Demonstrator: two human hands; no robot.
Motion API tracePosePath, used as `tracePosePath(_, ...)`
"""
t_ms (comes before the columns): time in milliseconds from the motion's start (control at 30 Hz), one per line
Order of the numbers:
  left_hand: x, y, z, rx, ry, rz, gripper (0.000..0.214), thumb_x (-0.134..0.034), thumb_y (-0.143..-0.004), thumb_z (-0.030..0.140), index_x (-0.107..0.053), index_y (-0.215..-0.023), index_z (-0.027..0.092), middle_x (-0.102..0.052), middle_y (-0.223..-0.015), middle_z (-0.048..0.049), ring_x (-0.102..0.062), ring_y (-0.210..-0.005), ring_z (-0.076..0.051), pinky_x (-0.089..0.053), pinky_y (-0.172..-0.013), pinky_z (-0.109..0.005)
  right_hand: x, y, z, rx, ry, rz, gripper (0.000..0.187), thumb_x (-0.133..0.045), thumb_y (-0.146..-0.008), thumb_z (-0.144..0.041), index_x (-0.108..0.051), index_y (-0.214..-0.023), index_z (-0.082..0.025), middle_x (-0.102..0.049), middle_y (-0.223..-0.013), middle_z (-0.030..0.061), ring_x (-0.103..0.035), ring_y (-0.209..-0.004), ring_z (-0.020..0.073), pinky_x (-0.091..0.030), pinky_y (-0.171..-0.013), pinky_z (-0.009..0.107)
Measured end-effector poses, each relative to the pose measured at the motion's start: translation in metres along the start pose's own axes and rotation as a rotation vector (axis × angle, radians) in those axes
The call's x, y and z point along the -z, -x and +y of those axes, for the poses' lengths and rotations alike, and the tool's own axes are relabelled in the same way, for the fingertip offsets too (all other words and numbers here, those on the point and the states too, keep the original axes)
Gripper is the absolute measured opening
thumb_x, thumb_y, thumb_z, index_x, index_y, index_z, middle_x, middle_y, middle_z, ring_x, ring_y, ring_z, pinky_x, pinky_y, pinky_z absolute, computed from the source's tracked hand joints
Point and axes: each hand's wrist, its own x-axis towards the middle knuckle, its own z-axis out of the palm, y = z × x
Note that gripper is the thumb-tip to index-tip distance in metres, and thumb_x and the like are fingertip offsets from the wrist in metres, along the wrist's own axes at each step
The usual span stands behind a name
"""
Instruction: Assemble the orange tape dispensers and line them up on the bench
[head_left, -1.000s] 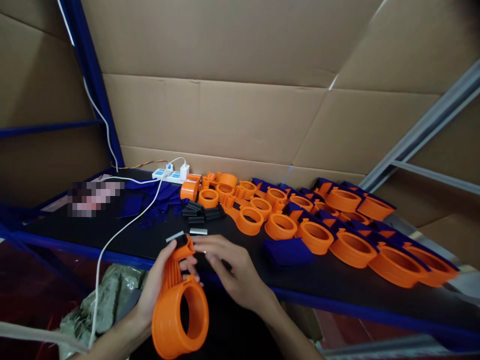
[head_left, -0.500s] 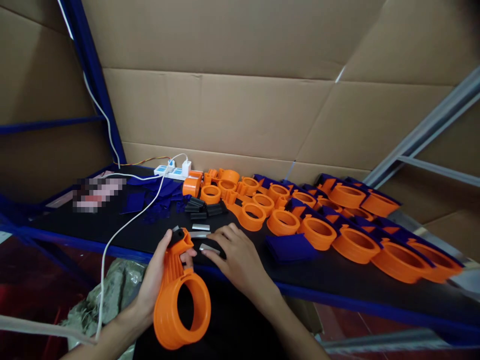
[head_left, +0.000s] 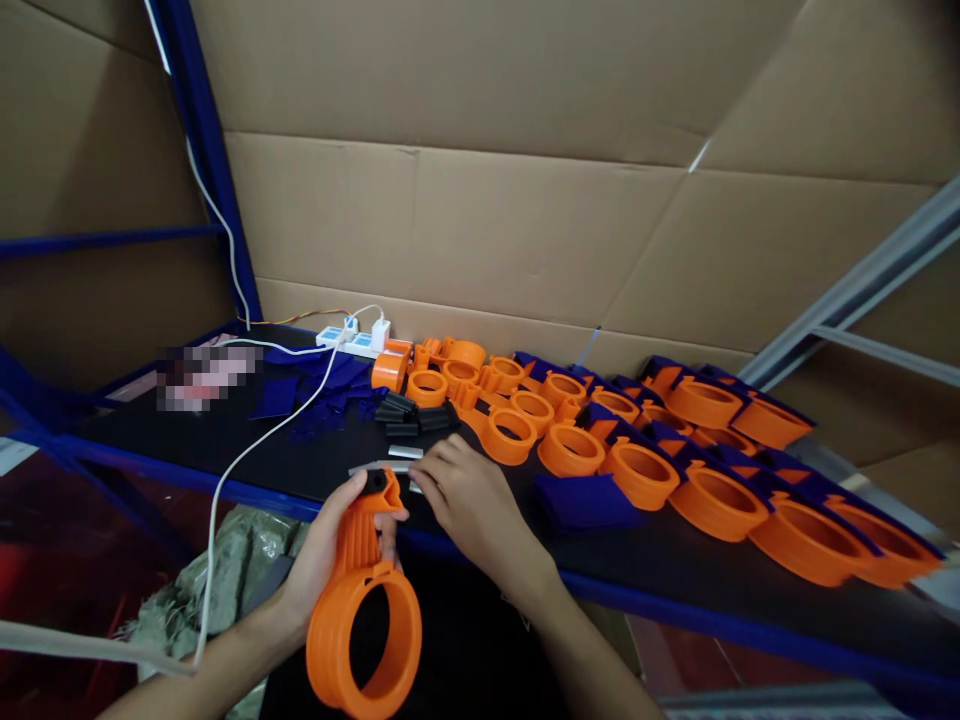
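Note:
My left hand [head_left: 330, 545] is wrapped round the handle of an orange plastic part [head_left: 319, 630], whose large open ring points down towards me. A black insert [head_left: 374, 482] sits in the handle's upper end. Just beyond it, my right hand [head_left: 472, 505] has its thumb and fingers pinched at the right end of a thin grey metal strip [head_left: 390, 466]. Another short metal strip [head_left: 406, 452] lies behind on the black tabletop, and a third [head_left: 415, 488] shows partly under my right fingers. Several black pieces [head_left: 402, 412] are heaped farther back.
Rows of orange ring parts [head_left: 637, 472], many with dark blue sheets, cover the right side. A blue stack [head_left: 585, 502] lies near the front edge. Blue scraps [head_left: 337, 385] and a white power strip [head_left: 352, 340] are at back left. A white cable [head_left: 247, 455] hangs across the left.
My right hand has drawn its thumb and fingers together at the metal strip, having been spread over the strips. The orange part has shifted slightly right at its upper end and downward.

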Motion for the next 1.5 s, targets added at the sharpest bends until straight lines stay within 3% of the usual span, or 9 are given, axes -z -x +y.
tracePosePath(133,-0.003,0.005,-0.006,-0.088,-0.052,-0.081,0.035,-0.053,-0.094,0.052,-0.063,-0.092,0.019,-0.065,-0.052,-0.0034,-0.065,-0.049,-0.019,-0.053,-0.053,-0.027,-0.005,-0.060,-0.008,0.143,0.055,-0.084,0.023,-0.053,-0.100,-0.025,-0.068,-0.116,-0.018,-0.069,-0.112,0.0099,-0.058,-0.110,0.0225,-0.049,-0.088,0.033)
tracePosePath(367,0.003,0.002,-0.002,-0.029,-0.004,-0.095,0.048,-0.049,-0.092,0.058,-0.067,-0.092,0.014,-0.065,-0.058,-0.0055,-0.065,-0.050,-0.020,-0.055,-0.055,-0.030,-0.041,-0.114,-0.017,0.140,0.039,-0.134,0.023,-0.054,-0.086,0.002,-0.072,-0.096,-0.011,-0.069,-0.104,0.0167,-0.059,-0.109,0.0271,-0.050,-0.085,0.034)
tracePosePath(633,-0.004,0.005,0.008,-0.155,0.063,0.020,0.047,-0.048,-0.096,0.054,-0.070,-0.093,0.012,-0.063,-0.058,-0.0037,-0.065,-0.054,-0.017,-0.056,-0.061,-0.027,-0.025,-0.112,-0.001,0.131,-0.299,-0.040,0.016,-0.059,-0.097,-0.019,-0.070,-0.108,-0.017,-0.072,-0.104,0.0071,-0.064,-0.095,0.0155,-0.051,-0.081,0.026)
tracePosePath(733,-0.005,0.006,0.014,-0.191,0.072,0.076,0.044,-0.053,-0.094,0.054,-0.068,-0.107,0.015,-0.069,-0.069,-0.0045,-0.066,-0.054,-0.016,-0.056,-0.058,-0.027,-0.004,-0.090,0.006,0.052,-0.698,0.005,0.025,-0.057,-0.099,-0.031,-0.067,-0.116,-0.015,-0.070,-0.097,0.0056,-0.063,-0.077,0.0116,-0.050,-0.064,0.022)
tracePosePath(833,-0.005,0.008,0.015,-0.142,0.084,0.137,0.042,-0.059,-0.091,0.053,-0.064,-0.115,0.018,-0.073,-0.080,-0.0061,-0.067,-0.053,-0.017,-0.056,-0.052,-0.027,0.012,-0.059,0.008,-0.030,-1.188,-0.133,0.025,-0.067,-0.091,-0.035,-0.070,-0.106,-0.016,-0.067,-0.083,0.0010,-0.054,-0.059,0.0080,-0.045,-0.052,0.020)
tracePosePath(900,-0.006,0.009,0.012,-0.090,0.061,0.160,0.043,-0.062,-0.088,0.055,-0.063,-0.109,0.018,-0.071,-0.069,-0.0043,-0.067,-0.050,-0.018,-0.055,-0.047,-0.027,0.017,-0.040,0.008,-0.079,-1.280,-0.235,0.023,-0.069,-0.089,-0.034,-0.071,-0.101,-0.015,-0.063,-0.074,-0.0014,-0.050,-0.054,0.0066,-0.041,-0.049,0.018)
tracePosePath(1100,-0.012,0.005,-0.001,-0.218,-0.088,0.289,0.044,-0.076,-0.081,0.048,-0.057,-0.109,0.021,-0.075,-0.087,-0.0023,-0.072,-0.054,-0.018,-0.058,-0.048,-0.027,0.018,-0.005,-0.002,-0.181,-0.958,0.008,0.034,-0.064,-0.092,-0.035,-0.067,-0.124,-0.022,-0.065,-0.100,0.0044,-0.058,-0.071,0.0097,-0.050,-0.060,0.021)
tracePosePath(1267,-0.013,0.005,0.001,-0.257,-0.211,0.208,0.036,-0.071,-0.086,0.047,-0.056,-0.108,0.022,-0.075,-0.090,-0.0019,-0.075,-0.058,-0.019,-0.059,-0.050,-0.027,0.018,0.015,-0.010,-0.048,-0.651,0.068,0.037,-0.065,-0.093,-0.024,-0.066,-0.130,-0.028,-0.067,-0.109,0.0046,-0.064,-0.084,0.0138,-0.055,-0.079,0.027)
tracePosePath(1500,-0.012,0.004,-0.003,-0.264,-0.307,0.168,0.035,-0.072,-0.085,0.046,-0.057,-0.105,0.021,-0.074,-0.110,-0.0085,-0.077,-0.064,-0.021,-0.060,-0.052,-0.026,0.003,0.028,-0.013,-0.098,-0.411,0.186,0.045,-0.045,-0.098,-0.012,-0.058,-0.139,-0.027,-0.060,-0.129,0.0094,-0.064,-0.110,0.0195,-0.056,-0.096,0.037)
